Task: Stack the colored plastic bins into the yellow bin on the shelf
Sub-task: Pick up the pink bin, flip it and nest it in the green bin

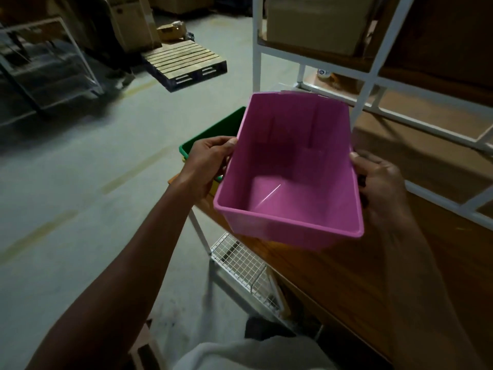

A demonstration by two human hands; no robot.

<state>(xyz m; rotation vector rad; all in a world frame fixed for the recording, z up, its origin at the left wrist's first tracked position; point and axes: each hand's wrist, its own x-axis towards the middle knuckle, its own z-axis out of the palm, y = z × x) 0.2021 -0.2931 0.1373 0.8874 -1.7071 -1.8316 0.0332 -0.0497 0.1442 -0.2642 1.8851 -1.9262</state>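
Both hands, left hand (210,161) and right hand (378,180), grip your pink bin (290,172); the green bin (213,134) lies just left, nearer your left hand.

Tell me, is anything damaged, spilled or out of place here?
Nothing stands out. The pink bin is empty and intact, held level by the left hand and right hand. The green bin sits nested behind it.
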